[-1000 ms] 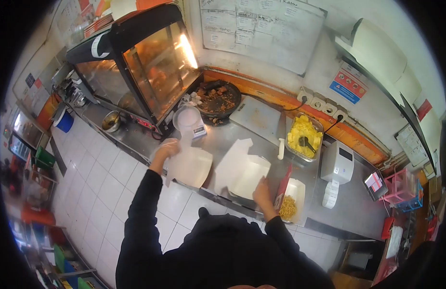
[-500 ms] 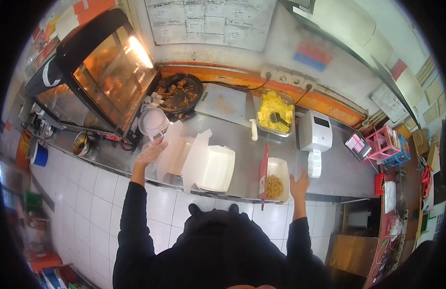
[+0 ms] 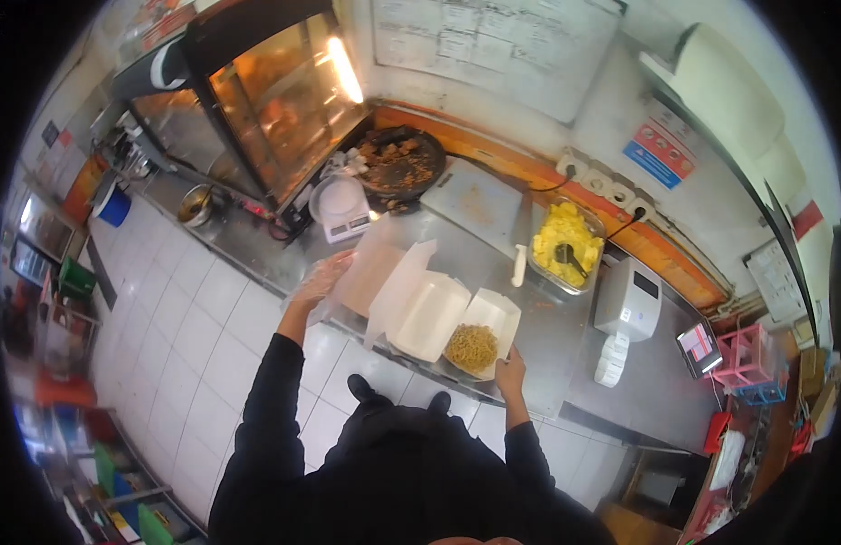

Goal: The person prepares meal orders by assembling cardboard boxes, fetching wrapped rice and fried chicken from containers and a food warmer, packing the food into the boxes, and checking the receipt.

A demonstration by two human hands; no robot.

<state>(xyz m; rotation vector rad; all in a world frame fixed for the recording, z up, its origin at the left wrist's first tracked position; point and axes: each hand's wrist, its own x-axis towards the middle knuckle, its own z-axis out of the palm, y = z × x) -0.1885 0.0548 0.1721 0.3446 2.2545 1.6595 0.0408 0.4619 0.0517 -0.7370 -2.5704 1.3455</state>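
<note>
Noodle box [image 3: 503, 315] is located on the worktop [image 3: 548, 363], near side of the tub [image 3: 568, 250] and left of it. Lid is not clearly seen; probably folded in tight on the side away from the tub.

Handling, judged: light overall, load concentrated at the near end where the noodles [image 3: 471, 349] are heaped. Thin card presumably, so walls are stiff enough along the folds but soft mid-panel; can be dented by a hard squeeze. Slides easily on smooth metal. Not slippery to grip unless greased. Noodles are loose, can be spilled if the near end is tipped.

Hold: best taken low on two opposite walls, near the corners, with support under the loaded end. Pulling by the lid alone is not advised; box may be twisted.

Hands: right hand [image 3: 510, 372] is closed on the near corner, tub side. Left hand [image 3: 324, 276], in a clear glove, is held at the outer edge of the left box [image 3: 371, 272], the one farthest left of the tub; whether it is gripped can't be told. Middle box [image 3: 432, 313] is open, nothing in it, right beside the noodle box on the side away from the tub.

Diff vs half a second ago: noodle box was apart from the middle box, red lid face visible, right hand off it with fingers spread. Gap is now closed, red face hidden. View has also been swung, so shifts against the tub are partly camera.
</note>
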